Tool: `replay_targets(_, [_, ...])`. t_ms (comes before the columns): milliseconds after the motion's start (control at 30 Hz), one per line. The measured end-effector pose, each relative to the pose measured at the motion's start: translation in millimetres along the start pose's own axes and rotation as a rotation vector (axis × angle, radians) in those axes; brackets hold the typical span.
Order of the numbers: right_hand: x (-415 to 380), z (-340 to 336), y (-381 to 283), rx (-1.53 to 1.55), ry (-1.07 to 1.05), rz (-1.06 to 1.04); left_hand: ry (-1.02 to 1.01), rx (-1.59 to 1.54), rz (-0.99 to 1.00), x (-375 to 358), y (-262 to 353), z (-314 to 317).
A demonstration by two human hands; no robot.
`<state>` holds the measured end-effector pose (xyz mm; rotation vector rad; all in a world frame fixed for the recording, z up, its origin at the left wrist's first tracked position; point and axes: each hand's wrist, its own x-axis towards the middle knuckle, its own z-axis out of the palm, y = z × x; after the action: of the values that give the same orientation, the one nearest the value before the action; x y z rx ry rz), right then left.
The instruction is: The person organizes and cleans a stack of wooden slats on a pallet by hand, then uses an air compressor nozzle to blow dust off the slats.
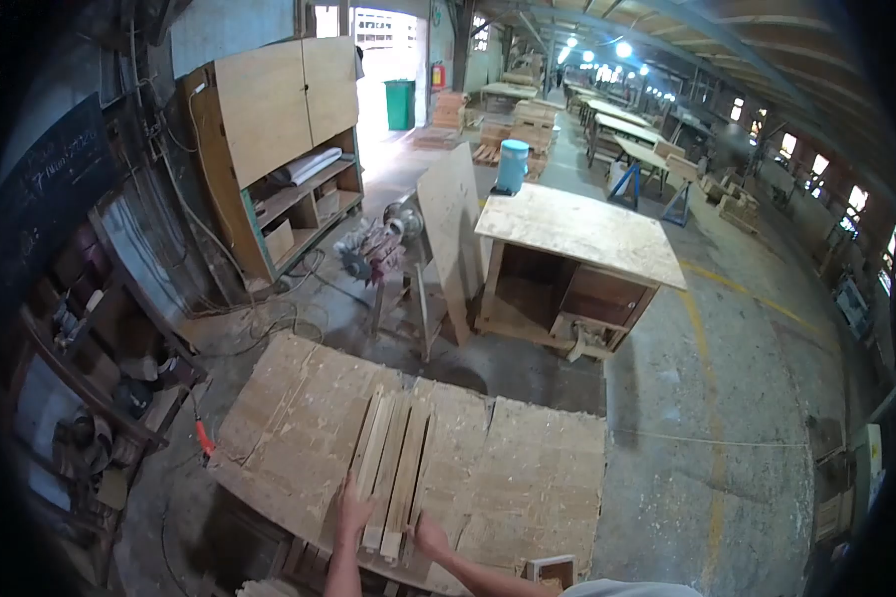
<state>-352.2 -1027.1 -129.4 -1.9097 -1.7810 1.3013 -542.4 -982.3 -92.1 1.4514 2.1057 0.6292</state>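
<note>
Several strips [406,468] on worktable [538,458]; leaning board [448,219] beyond

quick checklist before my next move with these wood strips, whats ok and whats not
1. Wood strips lying lengthwise, side by side on the worktable: ok.
2. Near ends of the strips level with each other: not ok, they look staggered.
3. Left hand at the left side of the strips: ok.
4. Right hand by the near end on the right side: ok.
5. Firm hold by both hands: cannot tell, the fingers are too small in view.
6. Tabletop smooth around the strips: not ok, it looks rough, with seams and scuffed patches.
</note>
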Motion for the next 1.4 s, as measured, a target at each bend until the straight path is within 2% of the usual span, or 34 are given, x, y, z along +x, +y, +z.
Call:
replay_targets(67, [5.5,19.8,18.1,0.05,0.091,-0.167,0.046,0.068,0.006,-15.8,9.9,2.7])
replay_targets(100, [3.6,34.1,29.9,0.103,0.138,-0.235,0.092,-0.141,0.038,-27.3,14.4,-1.1])
replay_targets(167, [-19.4,12.2,24.6,0.095,0.07,-0.114,0.159,-0.438,0.017,-70.5,38.9,-38.0])
replay_targets(200, [-38.7,-9.6,-6.8,-0.036,0.041,0.067,0.172,-0.533,-0.036,-104.1,59.7,-63.5])
replay_targets(233, [-56.5,-6.8,-4.7,-0.035,0.263,-0.176,0.202,-0.541,-0.075,-134.2,47.6,-68.1])
replay_targets(267, [-66.6,-2.9,-8.3,-0.023,0.32,-0.313,0.28,-0.571,-0.069,-165.5,36.6,-75.0])
replay_targets(300, [-83.0,0.3,-9.6,-0.001,0.146,-0.257,0.298,-0.613,-0.17,-201.8,24.2,-85.6])
replay_targets(333, [-109.5,-2.9,-32.0,0.035,0.046,-0.314,0.38,-0.628,-0.154,-236.6,0.6,-87.4])
replay_targets(367, [-129.4,3.9,-43.5,0.076,-0.038,-0.365,0.312,-0.687,-0.325,-277.0,-6.5,-106.9])
replay_targets(433, [-155.7,37.9,-28.7,0.103,-0.239,-0.408,0.372,-0.77,-0.539,-357.6,-57.8,-106.3])
replay_targets(467, [-169.6,51.3,-22.1,0.167,-0.317,-0.413,0.426,-0.782,-0.573,-400.3,-85.6,-100.3])
replay_targets(533, [-199.8,78.4,-19.2,0.077,-0.394,-0.46,0.632,-0.863,-0.474,-484.1,-136.7,-89.4])
replay_targets(567, [-214.8,92.9,-13.8,0.01,-0.421,-0.484,0.66,-0.872,-0.482,-517.7,-148.9,-93.7])
replay_targets(633, [-243.7,130.2,1.6,0.022,-0.353,-0.565,0.766,-0.951,-0.652,-583.6,-171.8,-103.9])
replay_targets(700, [-256.4,165.1,28.2,-0.021,-0.34,-0.479,0.805,-0.949,-0.679,-640.3,-190.4,-120.9])
replay_targets(800, [-238.1,208.7,93.5,-0.151,-0.356,-0.554,0.819,-0.878,-0.712,-715.0,-229.5,-114.7])
replay_targets(833, [-238.1,209.1,100.2,-0.179,-0.378,-0.562,0.836,-0.897,-0.738,-736.4,-234.1,-115.9])
replay_targets(867, [-240.0,212.3,100.4,-0.321,-0.301,-0.544,0.85,-0.91,-0.752,-753.5,-240.6,-120.8])
replay_targets(900, [-243.7,216.7,103.9,-0.459,-0.215,-0.523,0.858,-0.923,-0.761,-767.7,-247.0,-125.4])
replay_targets(933, [-289.5,204.1,55.6,-0.241,-0.316,-0.401,0.827,-0.869,-0.785,-782.4,-252.8,-128.3])
replay_targets(967, [-284.1,209.3,58.3,-0.254,-0.302,-0.391,0.81,-0.885,-0.783,-793.1,-258.2,-130.0])
replay_targets(1033, [-243.0,207.3,95.2,0.032,-0.451,-0.305,0.838,-1.023,-0.759,-801.2,-265.7,-131.6])
replay_targets(1100, [-242.0,198.8,96.4,0.151,-0.481,-0.175,0.753,-0.998,-0.731,-792.8,-261.4,-142.4])
replay_targets(1167, [-271.2,191.1,75.1,0.263,-0.376,-0.029,0.741,-0.941,-0.745,-771.9,-253.9,-158.5])
replay_targets(1233, [-263.1,193.1,99.9,0.226,-0.181,0.146,0.633,-0.903,-0.71,-738.8,-238.7,-178.2])
replay_targets(1300, [-282.6,191.6,92.6,0.433,-0.229,0.302,0.568,-0.88,-0.651,-704.6,-233.0,-184.0])
replay_targets(1333, [-285.2,196.6,101.4,0.479,-0.195,0.346,0.505,-0.849,-0.635,-684.4,-227.5,-190.5])
replay_targets(1400, [-287.5,207.2,125.0,0.683,-0.275,0.454,0.475,-0.729,-0.603,-639.1,-215.6,-201.2])
